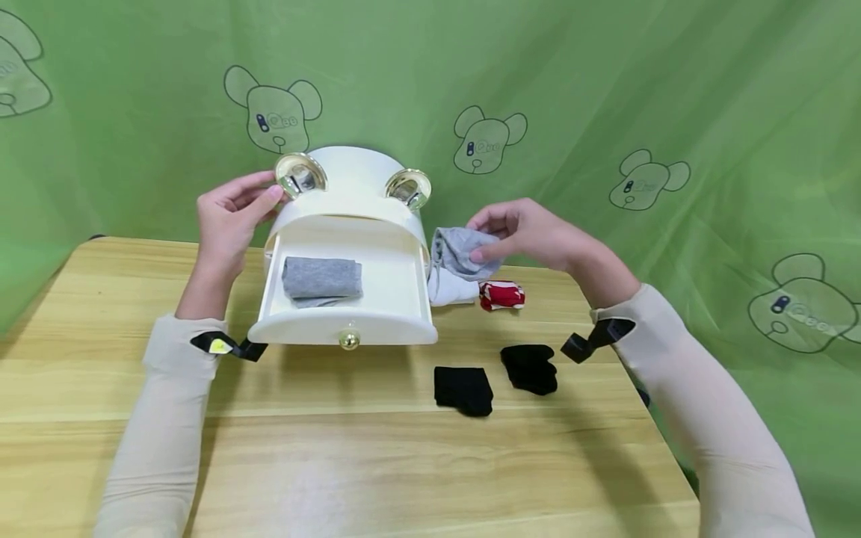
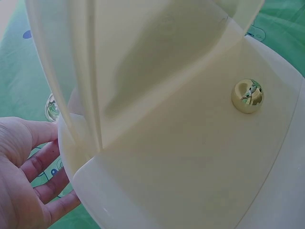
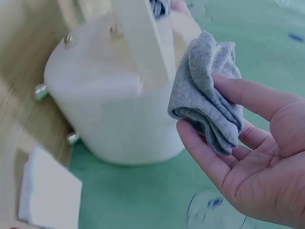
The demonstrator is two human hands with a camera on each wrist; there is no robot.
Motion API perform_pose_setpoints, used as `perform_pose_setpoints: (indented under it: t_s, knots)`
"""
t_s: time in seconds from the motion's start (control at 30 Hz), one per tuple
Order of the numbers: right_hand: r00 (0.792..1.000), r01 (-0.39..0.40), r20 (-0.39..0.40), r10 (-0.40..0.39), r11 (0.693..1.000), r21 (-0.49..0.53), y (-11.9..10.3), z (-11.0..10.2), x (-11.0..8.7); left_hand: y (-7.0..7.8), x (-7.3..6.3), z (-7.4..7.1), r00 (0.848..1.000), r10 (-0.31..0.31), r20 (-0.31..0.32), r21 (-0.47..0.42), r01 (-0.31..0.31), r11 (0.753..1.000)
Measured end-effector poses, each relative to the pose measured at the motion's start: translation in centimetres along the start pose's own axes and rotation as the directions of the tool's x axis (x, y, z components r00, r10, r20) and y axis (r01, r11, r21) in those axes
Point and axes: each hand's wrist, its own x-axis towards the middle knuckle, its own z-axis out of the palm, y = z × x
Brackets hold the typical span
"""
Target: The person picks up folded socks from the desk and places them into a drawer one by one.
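My right hand (image 1: 538, 233) pinches a folded grey sock (image 3: 205, 90) between thumb and fingers, in the air just right of the white cabinet (image 1: 353, 175). My left hand (image 1: 232, 220) touches the cabinet's left side beside a gold ear-like disc (image 1: 300, 175); in the left wrist view its fingers (image 2: 40, 162) lie fairly straight along the wall. The cabinet's upper drawer (image 1: 397, 291) is pulled out, with a gold knob (image 1: 349, 339) on its front. Inside it, toward the left, lies another folded grey sock (image 1: 321, 278).
A folded white sock (image 1: 452, 290) and a red-and-white rolled bundle (image 1: 501, 295) lie right of the cabinet. Two folded black socks (image 1: 464, 390) (image 1: 529, 368) are nearer the front of the wooden table (image 1: 323, 463). A green curtain (image 1: 572, 90) hangs behind.
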Motion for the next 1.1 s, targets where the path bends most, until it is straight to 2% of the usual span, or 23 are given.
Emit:
perform_pose_setpoints:
  t_s: [0.17, 0.47, 0.8, 1.1]
  knots:
    - [0.997, 0.042, 0.06, -0.038, 0.997, -0.06, -3.0, 1.3, 0.5, -0.1, 0.1, 0.0, 1.0, 0.0, 0.001, -0.004, 0.0, 1.0]
    - [0.992, 0.073, 0.117, -0.05, 0.976, -0.203, -6.0, 4.1, 1.9, -0.1, 0.1, 0.0, 1.0, -0.001, -0.004, 0.003, 0.001, 1.0]
    - [0.987, 0.099, 0.148, -0.058, 0.952, -0.29, -7.2, 6.2, 2.9, 0.0, 0.1, 0.1, 1.0, 0.001, -0.007, 0.009, 0.0, 1.0]
    - [0.991, 0.071, 0.133, -0.029, 0.945, -0.32, -7.9, 7.8, 3.7, 0.0, 0.1, -0.1, 1.0, -0.001, -0.001, -0.006, 0.001, 1.0]
